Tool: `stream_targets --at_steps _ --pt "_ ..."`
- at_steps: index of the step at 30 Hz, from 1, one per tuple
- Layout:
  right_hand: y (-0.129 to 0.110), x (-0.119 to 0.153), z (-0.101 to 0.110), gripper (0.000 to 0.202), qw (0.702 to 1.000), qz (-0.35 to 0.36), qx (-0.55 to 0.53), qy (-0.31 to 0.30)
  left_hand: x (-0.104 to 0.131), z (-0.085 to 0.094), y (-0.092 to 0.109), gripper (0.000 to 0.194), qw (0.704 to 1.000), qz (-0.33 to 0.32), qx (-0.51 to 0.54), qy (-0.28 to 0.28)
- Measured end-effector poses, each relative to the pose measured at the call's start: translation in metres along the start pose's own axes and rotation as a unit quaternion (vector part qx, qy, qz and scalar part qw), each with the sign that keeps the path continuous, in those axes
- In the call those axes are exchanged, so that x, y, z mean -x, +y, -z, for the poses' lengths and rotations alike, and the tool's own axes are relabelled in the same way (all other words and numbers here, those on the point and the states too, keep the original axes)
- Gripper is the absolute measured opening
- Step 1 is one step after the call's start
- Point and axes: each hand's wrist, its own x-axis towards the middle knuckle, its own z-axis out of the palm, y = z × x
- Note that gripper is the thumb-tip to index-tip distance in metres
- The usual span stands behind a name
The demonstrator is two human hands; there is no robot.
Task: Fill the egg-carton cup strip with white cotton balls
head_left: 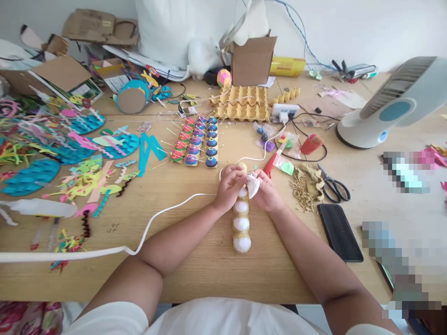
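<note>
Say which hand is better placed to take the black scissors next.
The right hand, most likely: the black scissors lie on its side of the bumpy strip, while the left hand would have to reach across. Both hands are at the white piece, though.

A plain white wall (335, 28) forms the background, with a thin blue cable (295, 18) running down it. The light-brown, wood-grained table (195, 274) extends back towards the wall; a brown cardboard box (252, 60) stands at its far side, and a white fan (391, 109) with a blue panel stands at right. Illumination is pale and diffuse, with soft shadows.
</note>
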Motion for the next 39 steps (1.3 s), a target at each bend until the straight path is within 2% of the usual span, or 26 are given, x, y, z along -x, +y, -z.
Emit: stream_targets --at_steps 6,11,17,21,24,28,35,39 --pt "0.001 -0.003 0.004 0.053 1.0 0.002 -0.005 -0.004 -0.003 -0.003 0.002 0.059 1.0 0.0 -0.008 0.005" --pt "-0.004 -0.002 0.002 0.054 1.0 0.007 0.01 -0.013 -0.001 0.0 0.013 0.055 1.0 0.004 -0.028 -0.008" --pt "-0.013 0.004 -0.013 0.056 0.999 -0.006 0.031 -0.041 0.013 0.012 0.022 0.046 0.999 -0.011 -0.033 -0.011" --pt "-0.015 0.018 -0.022 0.054 0.996 -0.014 0.071 -0.044 0.027 0.018 0.022 0.043 0.998 -0.011 -0.051 -0.019" --pt "-0.013 0.033 -0.025 0.054 0.996 -0.009 0.084 -0.028 0.038 0.019 0.024 0.041 0.997 -0.029 -0.071 -0.025" --pt "-0.009 0.049 -0.027 0.055 0.996 0.02 0.084 -0.004 0.048 0.015 0.028 0.043 0.993 -0.086 -0.08 -0.03" --pt "0.0 0.052 -0.026 0.06 0.993 0.042 0.106 0.001 0.056 0.021 0.026 0.038 0.983 -0.13 -0.121 -0.052" --pt "0.002 0.053 -0.022 0.058 0.991 0.051 0.122 0.005 0.059 0.025 0.028 0.037 0.981 -0.125 -0.128 -0.069"
